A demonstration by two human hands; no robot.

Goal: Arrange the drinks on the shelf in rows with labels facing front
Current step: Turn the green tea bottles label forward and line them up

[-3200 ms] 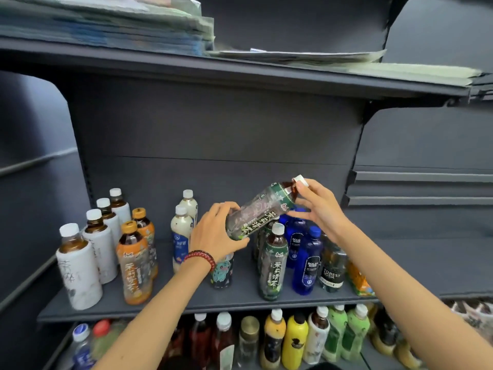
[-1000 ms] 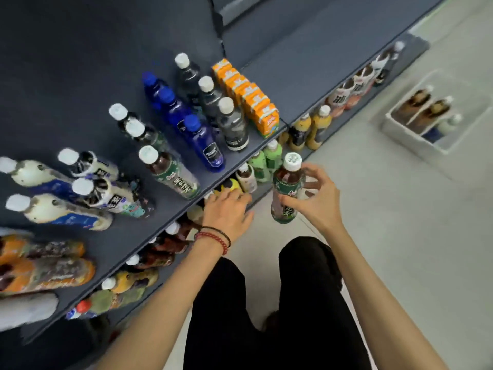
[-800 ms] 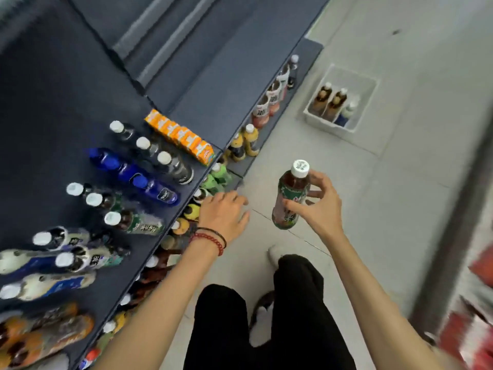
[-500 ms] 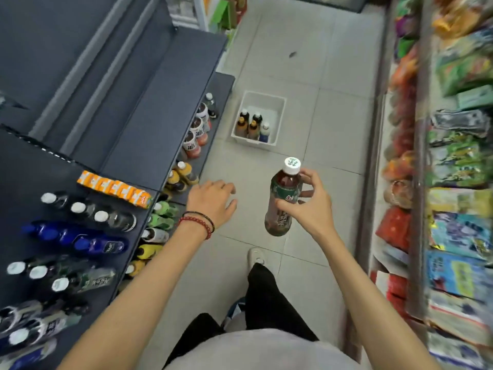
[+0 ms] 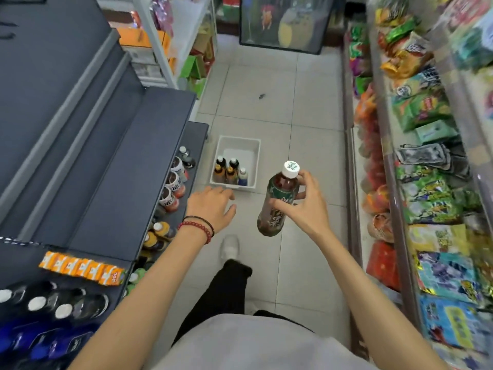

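My right hand [image 5: 306, 206] grips a green-labelled tea bottle [image 5: 277, 202] with a white cap, upright over the aisle floor. My left hand [image 5: 210, 205] hovers beside it with relaxed fingers, holding nothing. The dark shelf [image 5: 120, 182] runs along the left; on it, at lower left, stand orange juice cartons [image 5: 82, 271], dark bottles with white caps [image 5: 53, 300] and blue bottles [image 5: 40, 343]. A lower shelf [image 5: 197, 134] carries more bottles [image 5: 173, 185].
A white bin [image 5: 250, 148] on the tiled floor ahead holds several bottles [image 5: 229, 170]. Snack racks [image 5: 426, 156] line the right side of the aisle. My leg and shoe [image 5: 229, 247] are below my hands. A glass case stands at the far end.
I have turned away from the shelf into the aisle, carrying the tea bottle in my right hand. My left hand let go of it and now hangs free. The bin has come closer.
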